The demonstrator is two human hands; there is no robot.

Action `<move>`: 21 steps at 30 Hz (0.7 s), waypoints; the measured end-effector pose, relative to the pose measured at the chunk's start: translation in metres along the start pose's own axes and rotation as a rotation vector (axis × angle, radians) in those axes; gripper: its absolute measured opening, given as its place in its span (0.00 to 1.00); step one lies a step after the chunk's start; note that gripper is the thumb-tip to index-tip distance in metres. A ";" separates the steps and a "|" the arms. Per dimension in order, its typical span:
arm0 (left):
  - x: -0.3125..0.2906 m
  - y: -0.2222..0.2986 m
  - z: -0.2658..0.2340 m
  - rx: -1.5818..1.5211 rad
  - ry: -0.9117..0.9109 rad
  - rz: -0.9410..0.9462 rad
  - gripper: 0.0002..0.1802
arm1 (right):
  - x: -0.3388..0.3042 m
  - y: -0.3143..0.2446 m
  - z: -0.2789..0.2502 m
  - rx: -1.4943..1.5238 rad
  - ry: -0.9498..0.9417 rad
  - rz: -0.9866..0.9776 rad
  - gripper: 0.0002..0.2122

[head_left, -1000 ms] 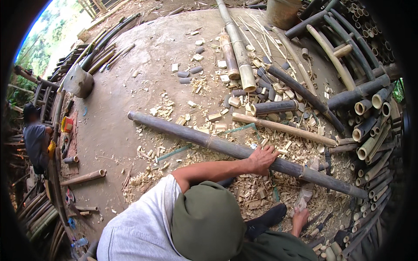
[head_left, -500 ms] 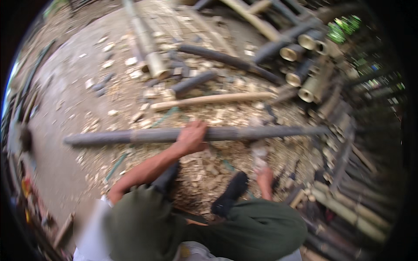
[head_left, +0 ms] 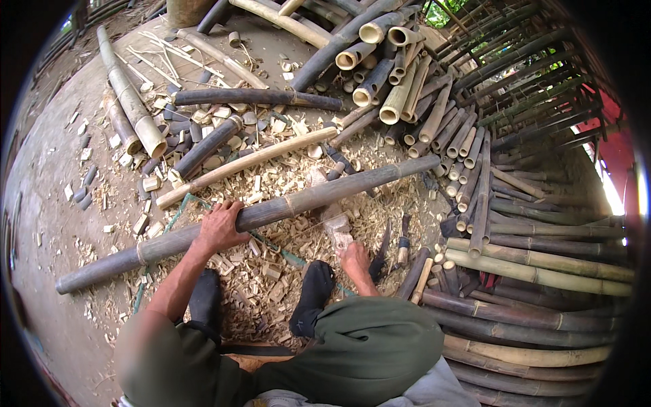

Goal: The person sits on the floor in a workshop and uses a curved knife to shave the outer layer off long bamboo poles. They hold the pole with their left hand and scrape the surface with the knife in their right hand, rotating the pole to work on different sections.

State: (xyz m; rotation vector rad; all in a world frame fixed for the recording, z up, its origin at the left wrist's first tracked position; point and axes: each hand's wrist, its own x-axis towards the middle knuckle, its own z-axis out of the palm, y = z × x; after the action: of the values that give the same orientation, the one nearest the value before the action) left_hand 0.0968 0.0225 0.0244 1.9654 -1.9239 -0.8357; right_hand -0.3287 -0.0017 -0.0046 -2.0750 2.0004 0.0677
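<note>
Head view: the hands were apart, each at its own work. The left hand [head_left: 220, 227] was clamped over a long dark bamboo pole [head_left: 305, 199], thumb on the near side and fingers on the far side, probably to stop it rolling. The pole ran from beyond the left hand's outer side, slanting up past the front of the right hand [head_left: 358, 263]. That hand sat low, apparently touching the near end of a pale, rough piece [head_left: 337, 227]; whether its fingers were closed round it, I cannot tell. The piece passed beneath the pole, perhaps propping it off the wood chips [head_left: 274, 271] between the hands. Just right of the right hand lay a curved dark blade [head_left: 381, 251], seemingly kept within reach. Beyond the left hand, a pale stick [head_left: 251, 163] lay on the scraps. Well right of both hands, bamboo lengths [head_left: 542, 271] were stacked, likely to leave the hands room.
</note>
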 end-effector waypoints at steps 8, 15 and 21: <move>-0.013 0.005 0.007 0.104 -0.018 -0.061 0.29 | 0.002 0.006 0.004 -0.036 0.046 0.002 0.22; -0.110 -0.039 -0.012 0.241 0.292 -0.148 0.44 | -0.004 -0.001 0.004 -0.043 0.029 0.033 0.25; -0.148 -0.079 -0.021 0.245 0.117 -0.256 0.40 | -0.003 0.008 0.019 0.029 0.091 -0.008 0.23</move>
State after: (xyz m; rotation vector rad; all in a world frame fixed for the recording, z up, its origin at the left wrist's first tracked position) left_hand 0.1803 0.1693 0.0282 2.3852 -1.8057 -0.5474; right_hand -0.3337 0.0048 -0.0232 -2.1036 2.0314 -0.0583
